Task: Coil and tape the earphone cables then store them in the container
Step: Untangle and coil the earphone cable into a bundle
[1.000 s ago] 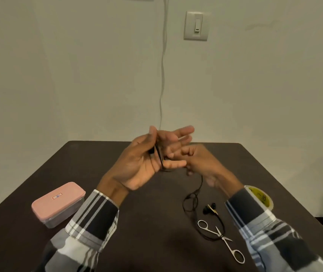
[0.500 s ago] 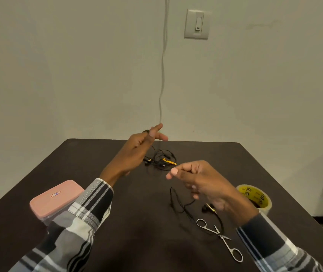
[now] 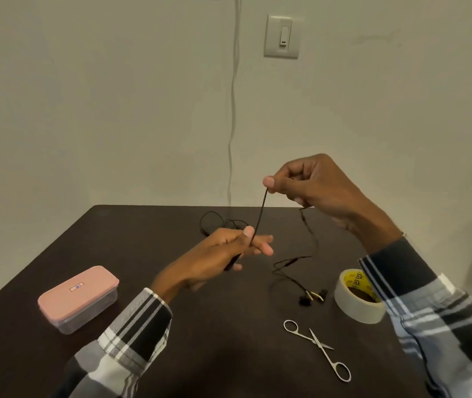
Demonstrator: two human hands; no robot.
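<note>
Left hand (image 3: 223, 251) and right hand (image 3: 312, 182) each pinch the earphone cable (image 3: 260, 216) — taut between them. Recommendation: wind even loops, keeping tension light.

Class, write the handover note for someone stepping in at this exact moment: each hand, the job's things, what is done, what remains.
Left hand and right hand each pinch the black earphone cable, stretched between them.
Its earbuds lie on the table; a second cable lies at the far edge.
Tape roll and scissors sit right; the pink-lidded container, closed, left.
Done: nothing coiled.
Left: coil, tape, store both.
</note>
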